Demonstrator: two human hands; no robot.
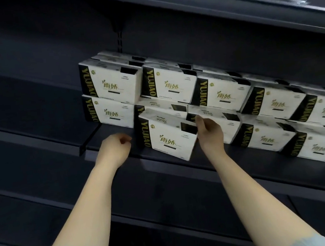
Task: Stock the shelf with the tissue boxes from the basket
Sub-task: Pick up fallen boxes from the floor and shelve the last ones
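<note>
A: While the front tissue box [167,136] sits at the shelf [205,171] lip, out ahead of the stacked tissue boxes [222,94], we note which grip is on it.

B: The right hand [208,132]. Its fingertips [198,119] touch the box's upper right corner; whether they pinch or only press, we cannot tell.

A: And the left hand [115,148]?

B: Loosely curled, holding nothing, just beside the box's left end without touching it.

A: Orientation?

B: The box's long axis runs across the shelf, between both hands. Its slot lies straight behind it, away from us.

A: So we judge a rearward push is called for, the right hand leading. The basket is not in view.
</note>
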